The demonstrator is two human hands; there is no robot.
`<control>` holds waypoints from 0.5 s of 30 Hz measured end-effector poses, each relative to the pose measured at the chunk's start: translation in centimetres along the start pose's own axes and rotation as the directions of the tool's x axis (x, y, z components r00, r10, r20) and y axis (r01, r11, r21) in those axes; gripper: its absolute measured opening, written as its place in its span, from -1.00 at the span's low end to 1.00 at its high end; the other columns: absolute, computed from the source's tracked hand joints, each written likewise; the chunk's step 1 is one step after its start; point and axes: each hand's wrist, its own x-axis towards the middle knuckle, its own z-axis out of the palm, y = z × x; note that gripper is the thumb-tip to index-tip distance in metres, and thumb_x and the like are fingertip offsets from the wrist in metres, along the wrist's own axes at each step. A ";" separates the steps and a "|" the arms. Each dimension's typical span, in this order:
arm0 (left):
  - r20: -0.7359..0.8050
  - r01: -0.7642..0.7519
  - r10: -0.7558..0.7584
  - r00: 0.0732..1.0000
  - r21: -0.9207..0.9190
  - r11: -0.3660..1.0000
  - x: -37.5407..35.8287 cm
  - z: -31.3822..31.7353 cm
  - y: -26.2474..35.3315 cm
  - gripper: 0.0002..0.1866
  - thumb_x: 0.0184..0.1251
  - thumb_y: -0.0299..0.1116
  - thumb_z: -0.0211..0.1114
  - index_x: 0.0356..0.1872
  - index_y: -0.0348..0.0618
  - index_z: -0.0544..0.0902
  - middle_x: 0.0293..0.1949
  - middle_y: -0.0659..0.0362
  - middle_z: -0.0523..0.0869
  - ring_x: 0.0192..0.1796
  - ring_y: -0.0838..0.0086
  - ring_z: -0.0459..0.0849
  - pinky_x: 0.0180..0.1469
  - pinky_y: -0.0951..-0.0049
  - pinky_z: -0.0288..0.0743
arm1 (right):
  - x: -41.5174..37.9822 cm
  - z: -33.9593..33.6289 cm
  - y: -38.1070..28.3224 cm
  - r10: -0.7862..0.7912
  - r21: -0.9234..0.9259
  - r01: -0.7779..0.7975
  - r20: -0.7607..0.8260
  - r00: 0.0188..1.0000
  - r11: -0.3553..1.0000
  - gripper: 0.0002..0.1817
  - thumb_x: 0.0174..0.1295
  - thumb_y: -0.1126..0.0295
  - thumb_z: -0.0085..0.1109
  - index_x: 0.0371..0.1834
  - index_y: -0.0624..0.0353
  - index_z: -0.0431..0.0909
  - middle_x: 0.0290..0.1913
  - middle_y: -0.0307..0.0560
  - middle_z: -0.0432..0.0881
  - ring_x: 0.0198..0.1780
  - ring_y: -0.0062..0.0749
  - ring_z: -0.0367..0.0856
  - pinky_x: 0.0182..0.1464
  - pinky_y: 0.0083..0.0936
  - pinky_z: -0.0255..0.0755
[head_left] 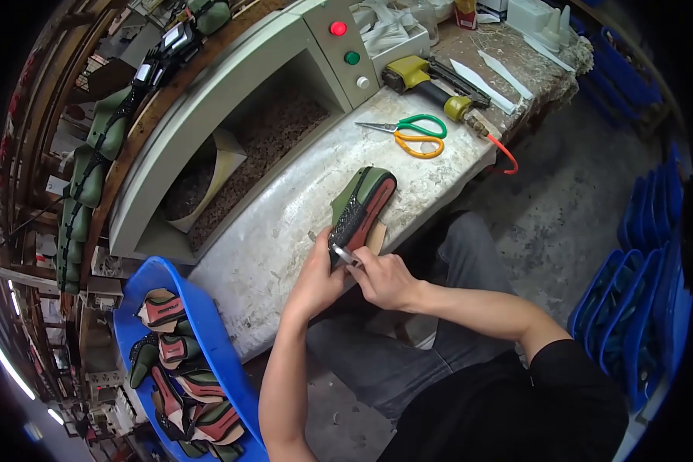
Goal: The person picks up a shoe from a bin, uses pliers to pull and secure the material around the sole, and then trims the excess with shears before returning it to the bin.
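Note:
A green shoe last (354, 189) with a black shoe upper stretched over it and a reddish sole side rests tilted on the worktable, toe end away from me. My left hand (316, 276) is closed around its near end. In my right hand (385, 279) is a small shiny metal tool (344, 254), pressed against the near end of the shoe; its exact kind is partly hidden by my fingers. Under the shoe's right side a tan piece (376, 237) sticks out.
Scissors (422, 137) with green and orange handles and a yellow-black air stapler (431, 86) with a red hose lie farther up the worktable (262, 231). A machine (239, 100) with buttons stands behind. Left, a blue bin (235, 369) holds several lasted shoes; blue racks (624, 285) stand right.

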 end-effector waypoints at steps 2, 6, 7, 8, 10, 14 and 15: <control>0.012 0.029 -0.029 1.000 -0.013 0.999 0.1 -0.7 0.3 -0.19 0.41 -0.55 0.33 0.66 -0.32 0.21 0.43 -0.30 0.59 0.42 -0.10 0.64 0.44 0.09 0.50 | 0.6 -0.9 -0.2 0.057 0.013 -0.057 0.038 0.998 0.998 -0.83 0.51 0.48 0.18 0.08 0.27 0.53 -0.26 -0.01 0.80 -0.49 -0.10 0.75 -0.42 -0.26 0.58; 0.020 -0.025 0.032 0.999 -0.275 0.961 -2.0 -1.3 -1.4 -0.25 0.58 -0.49 0.24 0.71 -0.29 0.18 0.42 -0.19 0.62 0.40 -0.01 0.65 0.44 0.15 0.48 | -1.1 -5.8 -1.4 0.318 0.449 -0.511 0.438 0.841 0.733 -0.88 0.60 0.42 0.08 0.03 0.25 0.50 -0.29 0.04 0.80 -0.43 -0.02 0.77 -0.34 -0.22 0.59; 0.043 -0.012 0.024 0.999 -0.266 0.964 -1.9 -0.9 -1.6 -0.25 0.58 -0.49 0.24 0.71 -0.29 0.18 0.42 -0.19 0.62 0.40 -0.01 0.65 0.44 0.15 0.48 | -1.4 -5.6 -1.2 0.332 0.461 -0.522 0.432 0.838 0.718 -0.88 0.60 0.42 0.08 0.03 0.25 0.50 -0.29 0.04 0.80 -0.43 -0.02 0.77 -0.34 -0.22 0.59; 0.025 0.002 0.005 1.000 -0.258 0.966 -2.0 -0.4 -2.1 -0.29 0.63 -0.45 0.19 0.72 -0.28 0.18 0.42 -0.18 0.61 0.40 0.01 0.64 0.45 0.16 0.47 | -1.7 -5.2 -1.0 0.300 0.448 -0.509 0.457 0.837 0.735 -0.86 0.61 0.40 0.06 0.02 0.26 0.48 -0.31 0.06 0.79 -0.43 0.04 0.77 -0.33 -0.18 0.59; -0.026 0.026 -0.033 0.999 -0.243 0.970 -2.2 0.4 -3.0 -0.35 0.73 -0.38 0.10 0.73 -0.26 0.18 0.44 -0.14 0.61 0.40 0.05 0.63 0.47 0.18 0.44 | -1.7 -4.2 -0.9 0.225 0.423 -0.471 0.512 0.829 0.774 -0.81 0.64 0.35 0.01 0.00 0.28 0.46 -0.36 0.12 0.77 -0.42 0.17 0.76 -0.32 -0.10 0.59; -0.036 0.041 -0.051 0.998 -0.246 0.968 -2.2 0.6 -2.2 -0.42 0.83 -0.28 -0.04 0.72 -0.25 0.21 0.49 -0.13 0.57 0.45 0.08 0.59 0.51 0.20 0.40 | -1.3 -3.3 -1.3 0.201 0.288 -0.364 0.468 0.860 0.886 -0.77 0.65 0.30 0.01 0.01 0.30 0.44 -0.40 0.19 0.76 -0.40 0.31 0.76 -0.30 0.00 0.58; -0.029 0.045 -0.054 0.998 -0.254 0.966 -2.2 0.5 -1.9 -0.43 0.86 -0.25 -0.08 0.72 -0.25 0.22 0.51 -0.14 0.55 0.47 0.08 0.57 0.52 0.21 0.38 | -1.1 -3.1 -1.5 0.204 0.218 -0.322 0.434 0.877 0.921 -0.75 0.65 0.29 0.02 0.02 0.30 0.43 -0.41 0.21 0.76 -0.39 0.35 0.76 -0.30 0.03 0.58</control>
